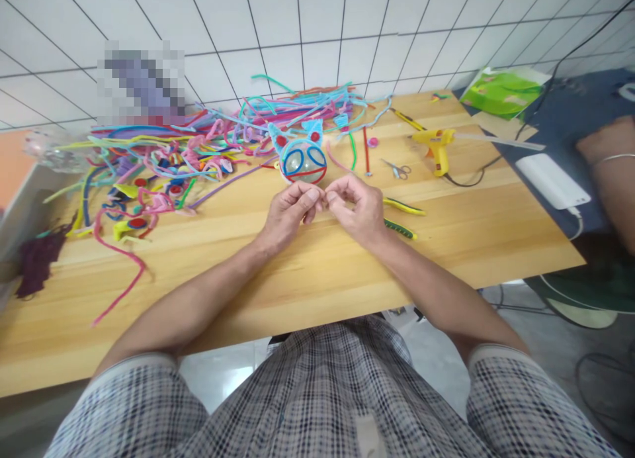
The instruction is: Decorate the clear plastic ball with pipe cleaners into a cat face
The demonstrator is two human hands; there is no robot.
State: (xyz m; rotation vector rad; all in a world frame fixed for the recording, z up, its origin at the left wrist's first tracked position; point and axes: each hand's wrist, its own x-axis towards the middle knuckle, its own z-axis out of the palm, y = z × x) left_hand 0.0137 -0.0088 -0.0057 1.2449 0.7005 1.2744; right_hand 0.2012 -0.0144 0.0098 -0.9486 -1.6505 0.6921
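Note:
Over the wooden table, my left hand (292, 208) and my right hand (358, 208) meet fingertip to fingertip, both pinched closed. Whatever lies between the fingers is too small to make out. Just behind them sits a clear round ball (303, 163) trimmed with pipe cleaners: blue ears with red centres, dark blue loops and a red band. Partly hidden by my right hand, pliers with yellow-and-black handles (404, 207) lie on the table. A pink pipe cleaner (337, 159) curves beside the ball.
Bundles of coloured pipe cleaners (297, 107) lie along the tiled wall, with a tangled heap (163, 160) at left. Small scissors (397, 169), a yellow glue gun (437, 150) with its cable, and a white power strip (553, 180) are at right. Another person's arm (610, 160) shows at far right.

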